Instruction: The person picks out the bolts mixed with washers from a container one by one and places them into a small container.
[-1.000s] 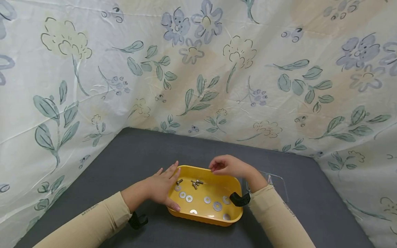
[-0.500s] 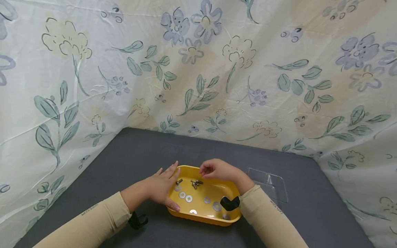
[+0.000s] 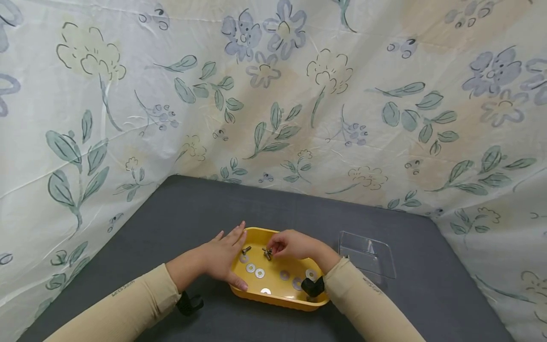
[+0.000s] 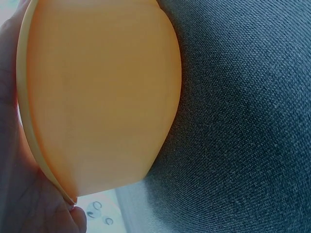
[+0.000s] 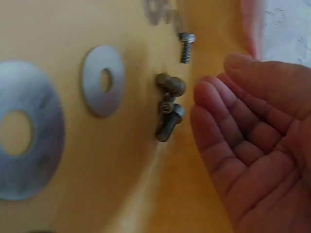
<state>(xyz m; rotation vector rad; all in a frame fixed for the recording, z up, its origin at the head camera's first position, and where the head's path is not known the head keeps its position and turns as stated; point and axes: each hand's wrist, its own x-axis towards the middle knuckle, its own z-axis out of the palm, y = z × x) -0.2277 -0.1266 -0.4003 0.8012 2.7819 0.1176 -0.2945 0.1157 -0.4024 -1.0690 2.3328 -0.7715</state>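
A yellow tray (image 3: pixel 273 300) holds several metal washers (image 3: pixel 259 273) and a few socket-head screws. My left hand (image 3: pixel 215 260) lies spread over the tray's left rim, fingers straight and thumb near the front corner. In the left wrist view that hand rests against the rim, above the outer wall (image 4: pixel 102 97). Inside the tray, my right hand (image 3: pixel 297 244) is beside a small cluster of screws (image 5: pixel 169 121). Its fingers are loosely curled, with the thumb a little apart from them and nothing visible between. One single screw (image 5: pixel 185 48) lies apart, nearer the left hand.
To the right of the tray, a clear plastic box or lid (image 3: pixel 369 254) sits on the dark grey table (image 3: pixel 205 199). Behind and at the sides hangs a floral cloth (image 3: pixel 273 118). A black strap (image 3: pixel 314 287) on the right wrist hangs over the tray's right part.
My right hand has moved left and down from the tray's back rim to the screw cluster. The left hand has stayed on the rim.
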